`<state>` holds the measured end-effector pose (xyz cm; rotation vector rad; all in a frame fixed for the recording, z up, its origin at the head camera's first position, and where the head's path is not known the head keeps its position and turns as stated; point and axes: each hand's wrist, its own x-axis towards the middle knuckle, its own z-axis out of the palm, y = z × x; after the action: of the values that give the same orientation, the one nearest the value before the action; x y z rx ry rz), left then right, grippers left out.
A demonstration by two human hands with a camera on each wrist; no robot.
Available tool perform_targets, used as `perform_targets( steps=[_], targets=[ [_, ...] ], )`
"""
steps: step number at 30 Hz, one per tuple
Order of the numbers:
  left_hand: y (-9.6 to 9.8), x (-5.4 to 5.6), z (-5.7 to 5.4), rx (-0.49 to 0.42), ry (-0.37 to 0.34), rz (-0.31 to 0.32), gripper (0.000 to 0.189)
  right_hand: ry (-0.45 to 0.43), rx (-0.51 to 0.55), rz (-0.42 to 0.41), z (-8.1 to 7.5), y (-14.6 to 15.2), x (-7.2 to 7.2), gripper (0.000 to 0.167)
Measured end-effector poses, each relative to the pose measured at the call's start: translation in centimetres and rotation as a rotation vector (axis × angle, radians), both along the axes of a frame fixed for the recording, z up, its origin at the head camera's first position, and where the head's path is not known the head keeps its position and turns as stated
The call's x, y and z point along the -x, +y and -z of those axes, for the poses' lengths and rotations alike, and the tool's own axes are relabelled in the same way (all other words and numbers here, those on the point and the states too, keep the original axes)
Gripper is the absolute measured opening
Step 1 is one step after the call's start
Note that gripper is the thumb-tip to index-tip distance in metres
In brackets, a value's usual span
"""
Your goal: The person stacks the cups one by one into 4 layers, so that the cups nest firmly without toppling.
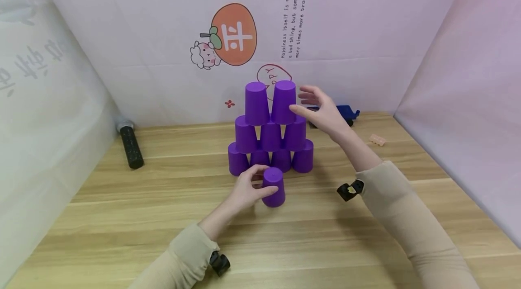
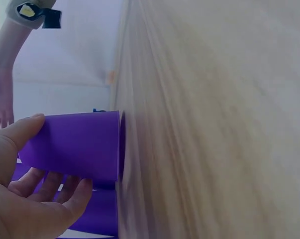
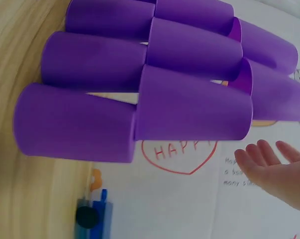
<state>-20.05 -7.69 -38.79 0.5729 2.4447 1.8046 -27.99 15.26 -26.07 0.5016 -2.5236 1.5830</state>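
Upside-down purple cups stand stacked in three levels, with two top cups (image 1: 256,103) side by side above a middle row (image 1: 270,135) of three and a wider bottom row (image 1: 238,160). In front of the stack, my left hand (image 1: 248,189) grips a single purple cup (image 1: 274,194), also upside down. The left wrist view shows the thumb on one side of this cup (image 2: 80,144) and the fingers curled round the other. My right hand (image 1: 323,110) is beside the right top cup (image 1: 284,101), fingers spread and thumb overlapping its edge in the head view.
A black microphone (image 1: 131,144) lies at the left on the wooden table (image 1: 171,207). Behind my right hand is a blue toy vehicle (image 1: 346,111). A small pale-orange block (image 1: 377,139) lies farther right. A printed white cloth (image 1: 154,54) hangs behind.
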Motion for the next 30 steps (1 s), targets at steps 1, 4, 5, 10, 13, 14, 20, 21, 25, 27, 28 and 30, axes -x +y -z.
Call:
perform_targets(
  steps=[1, 4, 5, 10, 13, 14, 20, 21, 25, 27, 28, 30],
  targets=[
    [-0.2, 0.0, -0.1, -0.007, -0.002, -0.001, 0.046, 0.0, 0.007, -0.005, 0.2, 0.3, -0.1, 0.069],
    [-0.9, 0.0, -0.7, -0.031, -0.008, -0.015, 0.046, 0.005, 0.031, -0.022, 0.9, 1.3, -0.3, 0.067],
    [-1.2, 0.0, -0.9, -0.036, -0.007, -0.023, 0.046, 0.005, 0.039, -0.027, 1.2, 1.6, -0.4, 0.066],
    [-2.6, -0.1, -2.4, -0.023, 0.028, -0.069, 0.046, -0.041, 0.054, -0.052, 2.9, 3.3, -0.6, 0.065],
    [-3.3, -0.2, -3.4, -0.014, 0.038, -0.104, 0.045, -0.075, 0.041, -0.065, 4.2, 4.1, -0.6, 0.066],
    [-3.5, -0.2, -3.6, -0.017, 0.035, -0.112, 0.045, -0.083, 0.037, -0.073, 4.6, 4.4, -0.6, 0.067],
    [-4.4, 0.0, -4.6, -0.046, 0.028, -0.151, 0.046, -0.131, 0.016, -0.106, 6.7, 5.4, -0.8, 0.067],
    [-4.4, 0.0, -4.8, -0.052, 0.029, -0.159, 0.046, -0.142, 0.015, -0.11, 7.0, 5.6, -0.8, 0.066],
    [-4.7, -0.1, -5.8, -0.073, 0.024, -0.179, 0.048, -0.187, 0.003, -0.13, 8.1, 5.8, -0.9, 0.067],
    [-4.9, -0.2, -6.3, -0.072, 0.021, -0.188, 0.049, -0.21, 0.001, -0.138, 8.6, 5.8, -1.0, 0.068],
    [-4.9, -0.2, -6.6, -0.072, 0.022, -0.191, 0.049, -0.221, -0.005, -0.142, 8.9, 5.8, -1.0, 0.069],
    [-5.1, -0.3, -7.2, -0.071, 0.03, -0.194, 0.048, -0.242, -0.016, -0.145, 9.4, 5.7, -1.0, 0.07]
  ],
)
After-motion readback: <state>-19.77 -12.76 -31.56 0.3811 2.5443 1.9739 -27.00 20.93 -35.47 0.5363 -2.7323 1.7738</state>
